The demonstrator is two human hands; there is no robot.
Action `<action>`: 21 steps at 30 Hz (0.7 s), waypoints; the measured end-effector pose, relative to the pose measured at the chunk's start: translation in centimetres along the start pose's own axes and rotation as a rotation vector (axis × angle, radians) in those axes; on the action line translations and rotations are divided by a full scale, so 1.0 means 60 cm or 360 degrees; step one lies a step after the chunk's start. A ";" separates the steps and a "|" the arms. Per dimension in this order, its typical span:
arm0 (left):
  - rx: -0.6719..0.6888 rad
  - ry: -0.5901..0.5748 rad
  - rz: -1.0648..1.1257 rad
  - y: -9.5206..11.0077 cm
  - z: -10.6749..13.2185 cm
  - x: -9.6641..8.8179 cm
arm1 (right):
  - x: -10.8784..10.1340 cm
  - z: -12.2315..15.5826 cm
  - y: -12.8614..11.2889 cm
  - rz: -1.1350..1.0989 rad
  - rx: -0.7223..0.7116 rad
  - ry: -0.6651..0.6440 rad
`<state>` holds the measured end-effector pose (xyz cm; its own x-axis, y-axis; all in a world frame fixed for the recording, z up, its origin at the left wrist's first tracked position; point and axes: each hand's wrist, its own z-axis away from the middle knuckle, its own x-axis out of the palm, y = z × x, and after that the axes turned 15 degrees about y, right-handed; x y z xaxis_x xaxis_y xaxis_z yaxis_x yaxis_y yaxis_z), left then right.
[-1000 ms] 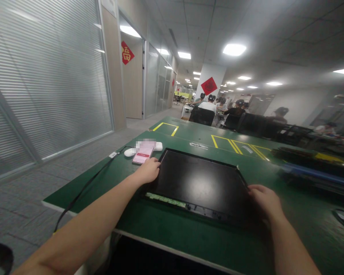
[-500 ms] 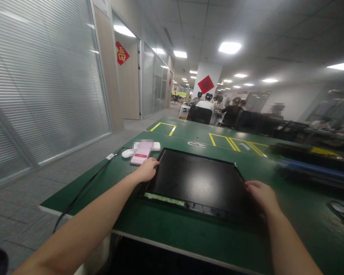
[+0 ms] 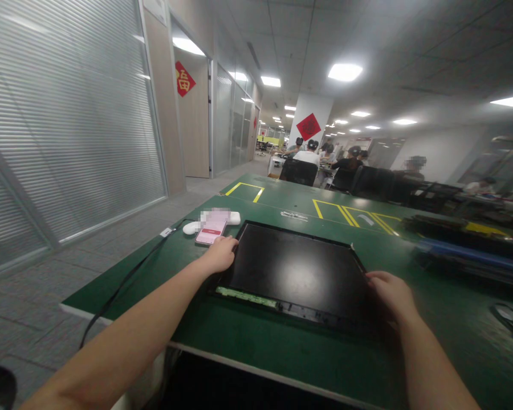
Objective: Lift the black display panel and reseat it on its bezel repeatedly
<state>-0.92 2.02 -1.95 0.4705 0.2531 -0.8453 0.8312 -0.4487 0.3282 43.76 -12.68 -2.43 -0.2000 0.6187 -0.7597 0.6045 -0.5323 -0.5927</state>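
Hardly anything has changed over the last second: the black panel (image 3: 299,265) lies on the tabletop (image 3: 239,333), its green strip (image 3: 245,297) along the near edge, and the left hand (image 3: 221,254) still grasps its left side while the right hand (image 3: 391,293) still pinches its right side. Only the view shifts slightly, so the work seems paused at a steadying hold

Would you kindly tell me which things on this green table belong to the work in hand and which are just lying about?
In hand:
- black panel, its side edges held by left hand and right hand
- green strip along its near edge

Apparently lying about:
- phone
- black cable
- blurred stack at right, purpose unclear
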 end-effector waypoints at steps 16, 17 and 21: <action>-0.0472 0.0074 0.1037 -0.003 -0.004 0.000 | -0.013 0.001 -0.004 0.0086 -0.0069 0.0018; -0.0548 0.0083 0.1198 0.003 -0.004 -0.001 | -0.012 0.000 -0.002 0.0087 -0.0076 0.0024; -0.0876 0.0105 0.1663 0.022 -0.003 -0.008 | -0.009 -0.004 0.008 0.0070 -0.0065 0.0057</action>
<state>0.01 1.48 -1.02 0.9986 0.0336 -0.0411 0.0424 -0.0390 0.9983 44.33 -13.14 -2.23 -0.1451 0.6158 -0.7744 0.6432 -0.5361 -0.5468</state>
